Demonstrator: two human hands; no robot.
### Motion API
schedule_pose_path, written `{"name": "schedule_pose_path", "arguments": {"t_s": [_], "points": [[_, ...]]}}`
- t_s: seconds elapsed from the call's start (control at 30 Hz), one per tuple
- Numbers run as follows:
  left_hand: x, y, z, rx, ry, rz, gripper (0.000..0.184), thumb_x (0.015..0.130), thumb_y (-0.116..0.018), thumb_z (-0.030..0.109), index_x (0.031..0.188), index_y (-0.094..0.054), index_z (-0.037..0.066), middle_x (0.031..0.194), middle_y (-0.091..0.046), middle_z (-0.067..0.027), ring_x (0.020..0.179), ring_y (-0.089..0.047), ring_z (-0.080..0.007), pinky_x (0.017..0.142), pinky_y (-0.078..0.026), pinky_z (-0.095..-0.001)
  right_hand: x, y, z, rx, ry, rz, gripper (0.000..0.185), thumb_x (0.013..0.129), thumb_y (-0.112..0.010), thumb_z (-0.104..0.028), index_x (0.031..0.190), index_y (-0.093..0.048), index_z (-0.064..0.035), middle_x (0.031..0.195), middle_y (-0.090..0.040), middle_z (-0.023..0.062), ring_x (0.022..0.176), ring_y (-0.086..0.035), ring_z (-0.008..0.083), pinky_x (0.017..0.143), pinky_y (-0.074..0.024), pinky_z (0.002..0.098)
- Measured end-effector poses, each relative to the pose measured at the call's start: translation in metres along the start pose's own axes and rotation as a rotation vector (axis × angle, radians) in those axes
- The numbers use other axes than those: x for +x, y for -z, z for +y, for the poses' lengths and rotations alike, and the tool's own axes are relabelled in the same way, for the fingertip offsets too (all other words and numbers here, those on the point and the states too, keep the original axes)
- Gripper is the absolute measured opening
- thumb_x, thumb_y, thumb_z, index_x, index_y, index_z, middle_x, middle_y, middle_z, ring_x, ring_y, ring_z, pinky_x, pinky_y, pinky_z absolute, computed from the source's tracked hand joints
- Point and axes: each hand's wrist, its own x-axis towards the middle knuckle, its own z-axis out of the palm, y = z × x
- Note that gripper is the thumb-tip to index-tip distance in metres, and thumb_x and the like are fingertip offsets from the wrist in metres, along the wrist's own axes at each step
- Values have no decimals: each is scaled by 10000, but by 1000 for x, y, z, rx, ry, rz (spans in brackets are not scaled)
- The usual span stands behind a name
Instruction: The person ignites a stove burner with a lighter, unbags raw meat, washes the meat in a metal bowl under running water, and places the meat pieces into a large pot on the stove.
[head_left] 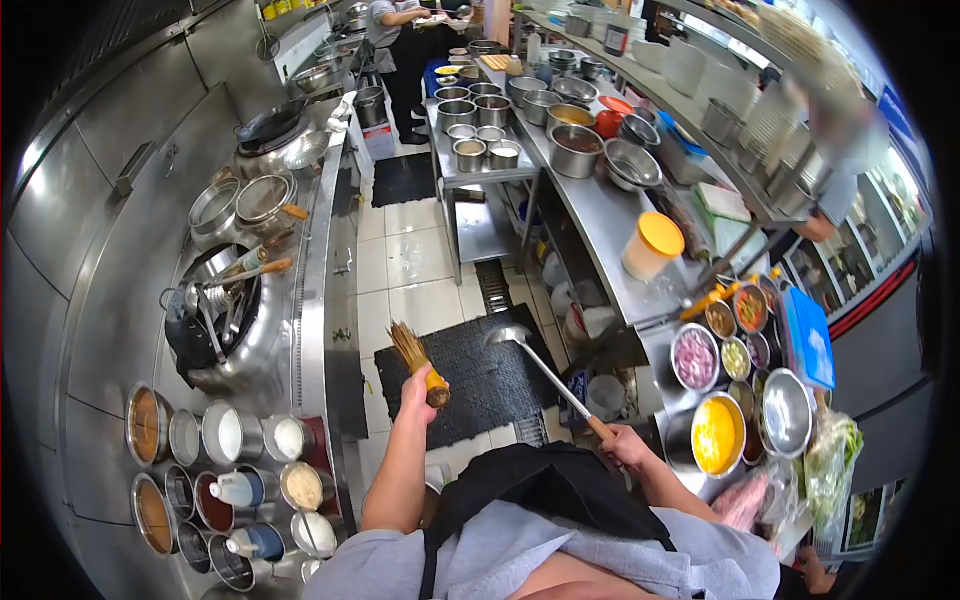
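Note:
My left hand [418, 393] is closed round the bound handle of a bamboo wok brush [409, 349], its bristles pointing up and away from me. In my right hand [627, 447] is the wooden handle of a long metal ladle [552, 378], whose bowl reaches forward over the black floor mat. Both tools are held in the air above the aisle, apart from each other. On the left, a wok [215, 318] on the range holds a strainer and other utensils. Near my right hand stands a metal pot of beaten egg [718, 434].
Seasoning containers [232, 434] crowd the left counter. Chopped vegetables [695, 358] fill pots on the right, beside a yellow-lidded tub [653, 246]. A small steel table [487, 176] with pots juts into the aisle. A co-worker [396, 60] stands at the far end; another person is behind the right shelf.

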Motion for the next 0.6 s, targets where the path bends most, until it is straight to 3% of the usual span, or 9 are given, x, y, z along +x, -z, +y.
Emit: {"name": "schedule_pose_path", "arguments": {"t_s": [0.13, 0.27, 0.37, 0.47, 0.57, 0.6], "points": [[59, -32, 77, 58, -118, -67, 350, 896, -604, 332, 1076, -472, 62, 790, -582, -133, 651, -610, -255, 537, -521, -397, 37, -14, -83, 90, 59, -64, 249, 750, -585, -16, 996, -556, -45, 597, -486, 22, 407, -405, 98, 381, -314, 251], [113, -51, 134, 136, -173, -80, 337, 903, -598, 331, 1052, -498, 46, 798, -598, -135, 661, -620, -262, 553, -530, -388, 146, 6, -100, 223, 141, -293, 309, 753, -568, 8, 1056, -527, -41, 627, -491, 26, 431, -450, 100, 413, -360, 256], [143, -62, 167, 87, -180, -9, 315, 900, -610, 293, 1051, -496, 41, 786, -590, -133, 658, -615, -268, 567, -535, -392, 218, 2, -165, -32, 207, -288, 347, 772, -567, 13, 1108, -506, -48, 617, -475, 25, 416, -425, 112, 386, -334, 277], [156, -72, 210, 123, -152, 76, 320, 893, -621, 284, 1053, -489, 40, 789, -591, -133, 657, -615, -268, 564, -536, -387, 280, -4, -239, -178, 102, -242, 405, 789, -637, -14, 1167, -494, -35, 667, -502, 22, 419, -427, 104, 370, -323, 273], [160, -82, 267, 160, -242, 65, 324, 887, -630, 271, 1061, -479, 43, 800, -592, -129, 661, -618, -262, 559, -539, -378, 340, -9, -281, -197, 43, -283, 394, 813, -683, -74, 1157, -495, -33, 666, -508, 15, 413, -413, 97, 365, -316, 269], [157, -92, 285, 210, -315, 119, 325, 879, -641, 252, 1074, -469, 56, 815, -593, -124, 668, -622, -256, 553, -544, -377, 345, -10, -306, -184, 78, -293, 329, 803, -711, -83, 1064, -522, -19, 604, -455, 5, 408, -416, 89, 362, -314, 259]]}}
